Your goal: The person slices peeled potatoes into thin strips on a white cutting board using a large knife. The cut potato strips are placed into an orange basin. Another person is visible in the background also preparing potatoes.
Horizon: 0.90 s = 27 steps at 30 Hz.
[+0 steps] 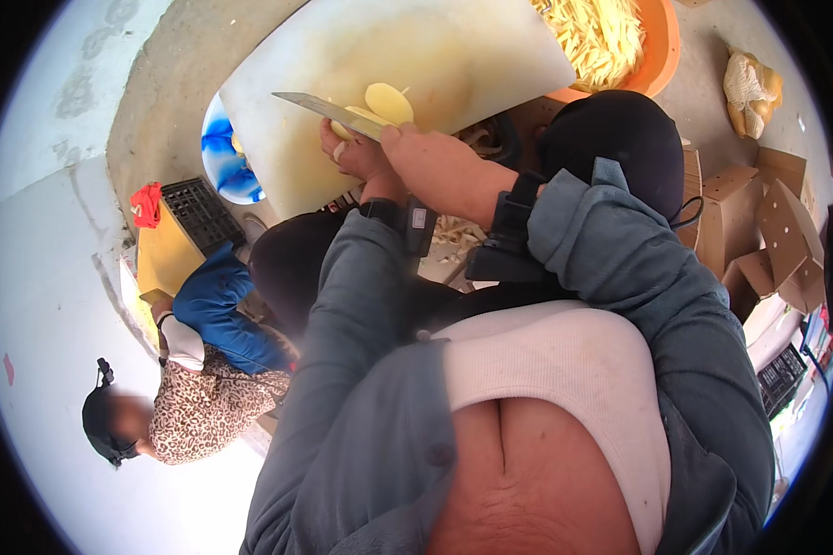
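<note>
My right hand (451,163) grips a kitchen knife (326,109), its blade pointing left over the white cutting board (284,173). Under and beside the blade lie pale yellow pieces of peeled potato. My left hand (361,158), with a band around one finger, holds a potato piece (339,130) against the board, partly hidden by blade and fingers. A flat oval potato slice (389,103) leans just beyond the blade. The knife's handle is covered by my right hand, which overlaps my left wrist.
An orange basin (659,48) of cut potato strips (597,41) stands at upper right. A blue-and-white basin (230,163) sits partly under the board's left side. Cardboard boxes (732,205) and a net bag (751,94) are at right. Another person (208,402) sits at left beside a black crate (198,211).
</note>
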Each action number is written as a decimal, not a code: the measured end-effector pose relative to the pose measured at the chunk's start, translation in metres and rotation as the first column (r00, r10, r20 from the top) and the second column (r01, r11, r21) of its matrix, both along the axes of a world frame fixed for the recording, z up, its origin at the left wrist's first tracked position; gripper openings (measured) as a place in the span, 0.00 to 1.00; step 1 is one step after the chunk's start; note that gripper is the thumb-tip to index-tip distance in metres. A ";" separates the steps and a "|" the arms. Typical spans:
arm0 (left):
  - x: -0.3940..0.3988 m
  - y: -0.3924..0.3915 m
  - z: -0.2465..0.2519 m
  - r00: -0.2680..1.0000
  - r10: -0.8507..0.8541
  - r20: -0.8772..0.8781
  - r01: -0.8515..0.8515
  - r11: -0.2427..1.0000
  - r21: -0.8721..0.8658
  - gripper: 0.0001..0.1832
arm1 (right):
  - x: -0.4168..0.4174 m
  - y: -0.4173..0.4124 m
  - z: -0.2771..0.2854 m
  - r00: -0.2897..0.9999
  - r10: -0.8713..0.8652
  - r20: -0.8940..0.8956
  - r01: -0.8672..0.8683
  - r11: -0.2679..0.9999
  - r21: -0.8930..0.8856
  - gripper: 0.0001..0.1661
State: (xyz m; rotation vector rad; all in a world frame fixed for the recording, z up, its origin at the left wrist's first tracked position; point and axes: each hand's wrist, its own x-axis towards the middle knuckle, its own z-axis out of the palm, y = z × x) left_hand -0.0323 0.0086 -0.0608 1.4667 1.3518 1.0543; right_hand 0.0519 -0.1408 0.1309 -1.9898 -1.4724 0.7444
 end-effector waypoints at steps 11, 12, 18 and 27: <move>0.010 -0.014 0.028 0.994 0.069 -0.087 -0.062 0.994 0.085 0.21 | 0.001 0.016 -0.029 0.999 -0.026 0.019 0.025 0.999 0.029 0.11; 0.011 -0.016 0.031 0.991 0.076 -0.112 -0.067 0.994 0.082 0.21 | 0.001 0.019 -0.033 0.999 -0.027 0.025 0.026 0.999 0.027 0.11; 0.014 -0.024 0.047 0.987 0.083 -0.140 -0.070 0.993 0.096 0.21 | 0.003 0.023 -0.044 0.997 -0.014 0.071 0.016 1.000 -0.021 0.12; 0.007 -0.011 0.021 0.988 0.082 -0.134 -0.063 0.988 0.138 0.24 | 0.000 -0.002 -0.001 0.995 0.022 0.094 -0.023 1.000 0.007 0.14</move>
